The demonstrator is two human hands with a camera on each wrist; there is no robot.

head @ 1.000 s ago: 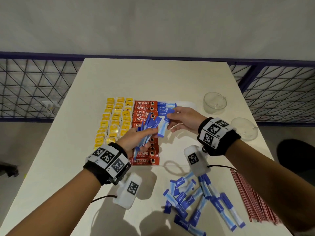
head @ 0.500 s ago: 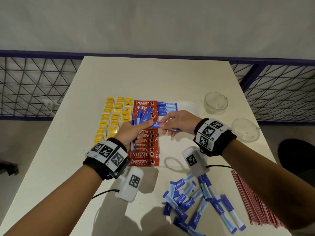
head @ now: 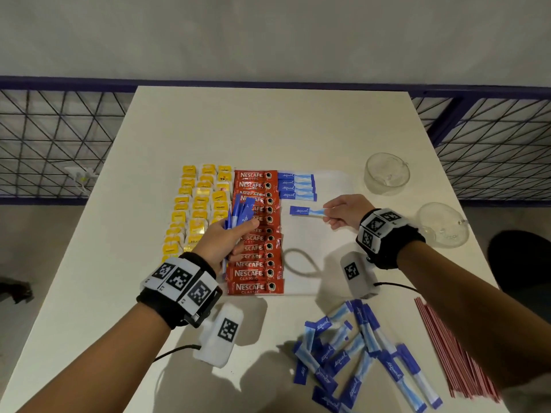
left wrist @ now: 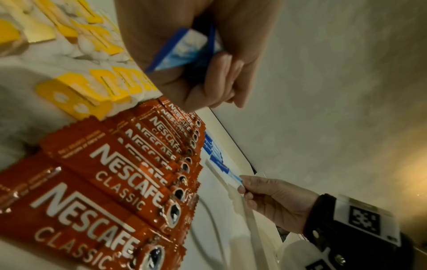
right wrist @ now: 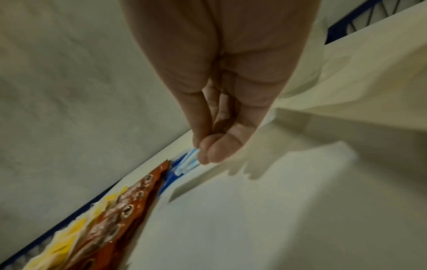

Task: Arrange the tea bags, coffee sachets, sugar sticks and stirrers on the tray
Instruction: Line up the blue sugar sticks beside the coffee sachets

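Note:
A white tray (head: 301, 257) holds yellow tea bags (head: 199, 210), a column of red coffee sachets (head: 256, 234) and a short row of blue sugar sticks (head: 296, 186). My left hand (head: 229, 236) grips a bunch of blue sugar sticks (head: 240, 213) above the coffee column; the bunch (left wrist: 184, 49) shows in my left palm. My right hand (head: 343, 214) pinches one sugar stick (head: 305, 211) by its pale end, just below the row on the tray. In the right wrist view the thumb and fingertips (right wrist: 208, 151) clamp that stick (right wrist: 188, 162).
A loose pile of sugar sticks (head: 351, 356) lies on the table near me. Red stirrers (head: 453, 350) lie at the right edge. Two clear glass bowls (head: 386, 172) (head: 441, 225) stand at the right. A metal mesh fence borders the table's far sides.
My right hand has drawn one stick away from the left hand's bunch and moved right, onto the tray's bare part below the sugar row. The left hand stayed over the coffee column.

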